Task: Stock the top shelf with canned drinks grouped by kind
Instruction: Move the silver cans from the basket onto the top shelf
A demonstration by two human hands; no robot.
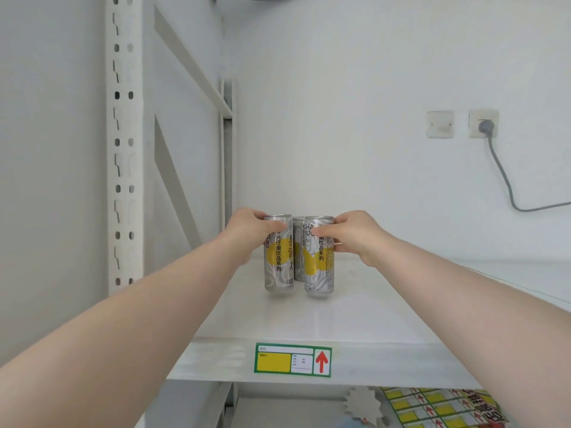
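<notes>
We see the left hand (247, 234) clamped on the upper part of the left can (279, 261), its thumb across the front just under the rim. The right hand (355, 237) clasps the right can (319, 264) in the same way, thumb on the printed face and fingers round the far side. The two hands are apart, one can each, and both forearms reach in from the near edge. Both cans are upright, silver with a yellow patch and dark lettering, side by side with a narrow gap, their bases down at the shelf (386, 310). A third can (298, 239) of the same kind stands just behind that gap, largely hidden. The group sits towards the shelf's back left corner, nearer its left edge than its right. On the front edge we note a green-bordered label (293, 360) with a yellow field and a red arrow pointing up. Left of the shelf rises a white post (124, 156) punched with holes, and diagonal braces (188, 61) run behind it. On the wall (340, 103) beyond the right half of the shelf are a blank plate (440, 124) and a socket (477, 117) holding a grey plug (485, 126), whose cable (506, 183) hangs down and off to the right. Under the shelf, at lower right, lies a sheet of labels (432, 409).
</notes>
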